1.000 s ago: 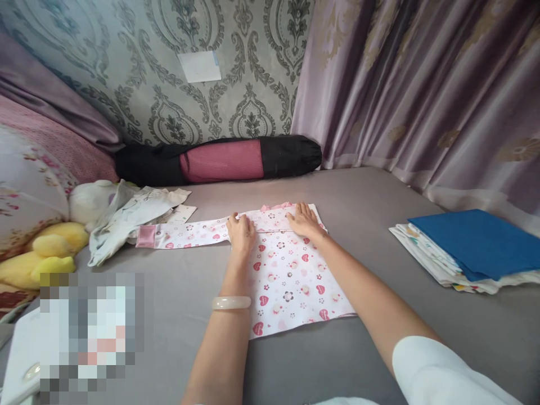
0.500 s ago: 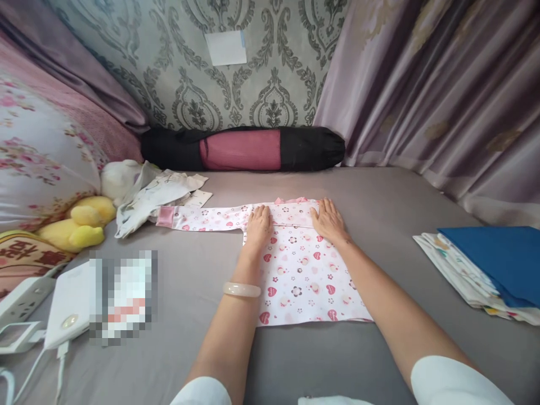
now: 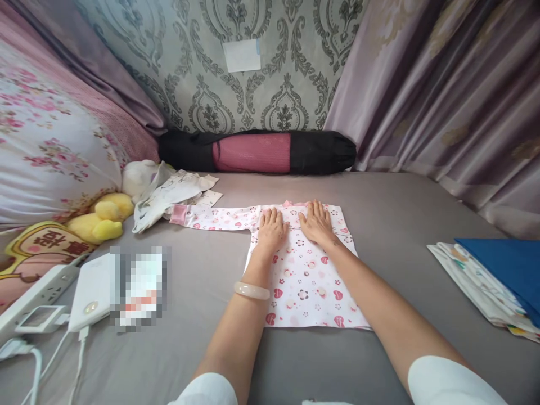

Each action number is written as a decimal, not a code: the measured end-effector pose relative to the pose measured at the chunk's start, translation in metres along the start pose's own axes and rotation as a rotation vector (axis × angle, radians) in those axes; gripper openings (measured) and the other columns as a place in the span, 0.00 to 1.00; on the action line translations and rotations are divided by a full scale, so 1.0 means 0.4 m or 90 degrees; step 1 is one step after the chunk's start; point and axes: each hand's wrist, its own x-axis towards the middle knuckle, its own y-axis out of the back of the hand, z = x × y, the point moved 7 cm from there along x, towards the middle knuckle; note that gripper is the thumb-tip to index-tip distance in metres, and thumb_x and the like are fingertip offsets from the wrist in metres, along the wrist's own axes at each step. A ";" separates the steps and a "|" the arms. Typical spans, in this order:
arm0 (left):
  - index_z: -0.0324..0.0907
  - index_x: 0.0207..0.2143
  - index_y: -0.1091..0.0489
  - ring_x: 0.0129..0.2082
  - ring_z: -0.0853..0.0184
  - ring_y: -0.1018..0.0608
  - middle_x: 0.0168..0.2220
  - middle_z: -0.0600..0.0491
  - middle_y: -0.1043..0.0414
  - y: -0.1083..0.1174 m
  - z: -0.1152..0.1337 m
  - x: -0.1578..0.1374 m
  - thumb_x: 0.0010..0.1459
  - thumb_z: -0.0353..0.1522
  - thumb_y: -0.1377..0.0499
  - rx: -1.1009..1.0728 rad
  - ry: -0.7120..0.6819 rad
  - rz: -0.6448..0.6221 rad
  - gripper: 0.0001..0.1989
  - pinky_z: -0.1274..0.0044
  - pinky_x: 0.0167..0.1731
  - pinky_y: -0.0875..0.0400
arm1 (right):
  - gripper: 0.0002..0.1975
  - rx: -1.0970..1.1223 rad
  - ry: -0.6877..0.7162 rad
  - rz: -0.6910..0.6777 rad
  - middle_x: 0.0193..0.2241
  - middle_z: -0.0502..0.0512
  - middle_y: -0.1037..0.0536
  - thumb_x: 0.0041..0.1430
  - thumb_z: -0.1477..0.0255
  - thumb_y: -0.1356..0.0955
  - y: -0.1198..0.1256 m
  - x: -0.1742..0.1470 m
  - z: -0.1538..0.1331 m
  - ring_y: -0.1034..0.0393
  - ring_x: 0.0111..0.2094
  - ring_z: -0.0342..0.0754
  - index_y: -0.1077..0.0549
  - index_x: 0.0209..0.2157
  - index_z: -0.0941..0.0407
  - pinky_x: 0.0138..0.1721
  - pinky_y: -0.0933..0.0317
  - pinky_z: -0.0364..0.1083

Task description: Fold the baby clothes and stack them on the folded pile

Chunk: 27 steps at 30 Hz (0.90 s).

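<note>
A small white long-sleeved shirt (image 3: 306,287) with pink hearts and flowers lies flat on the grey sheet (image 3: 202,275). Its left sleeve (image 3: 219,218) stretches out to the left and ends in a pink cuff (image 3: 179,214). The other sleeve is folded across the top of the body. My left hand (image 3: 272,229) rests palm down on the upper left of the shirt, fingers stretched. Beside it, a little to the right, my right hand (image 3: 317,224) lies flat on the folded sleeve, fingers extended. A pale bangle (image 3: 252,290) circles my left wrist.
A black and pink rolled bag (image 3: 253,152) lies along the wall. Crumpled white clothes (image 3: 162,197) and a yellow plush toy (image 3: 101,216) are at left, near a power strip (image 3: 44,295) and white power bank (image 3: 95,287). Folded clothes (image 3: 502,275) lie at right.
My right hand has slid left along the folded sleeve, closer to my left hand, uncovering the shirt's upper right corner. The whole view has shifted slightly.
</note>
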 end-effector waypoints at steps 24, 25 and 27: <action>0.39 0.40 0.30 0.46 0.65 0.23 0.44 0.45 0.26 0.114 -0.289 -0.032 0.57 0.25 0.48 -0.764 0.422 0.534 0.11 0.70 0.51 0.31 | 0.34 0.013 0.108 -0.057 0.69 0.60 0.57 0.69 0.60 0.53 -0.032 -0.003 -0.187 0.68 0.69 0.52 0.53 0.68 0.66 0.67 0.70 0.56; 0.39 0.40 0.30 0.47 0.65 0.24 0.44 0.45 0.26 0.111 -0.296 -0.036 0.56 0.25 0.48 -0.784 0.439 0.544 0.11 0.70 0.51 0.31 | 0.34 0.009 0.107 -0.059 0.69 0.60 0.57 0.69 0.60 0.53 -0.034 -0.002 -0.185 0.68 0.69 0.52 0.54 0.68 0.65 0.67 0.70 0.56; 0.39 0.40 0.31 0.47 0.64 0.24 0.43 0.46 0.27 0.110 -0.309 -0.045 0.54 0.25 0.47 -0.815 0.459 0.565 0.11 0.69 0.51 0.31 | 0.33 0.008 0.104 -0.067 0.69 0.60 0.57 0.68 0.60 0.52 -0.033 -0.001 -0.183 0.68 0.69 0.52 0.54 0.68 0.66 0.67 0.71 0.56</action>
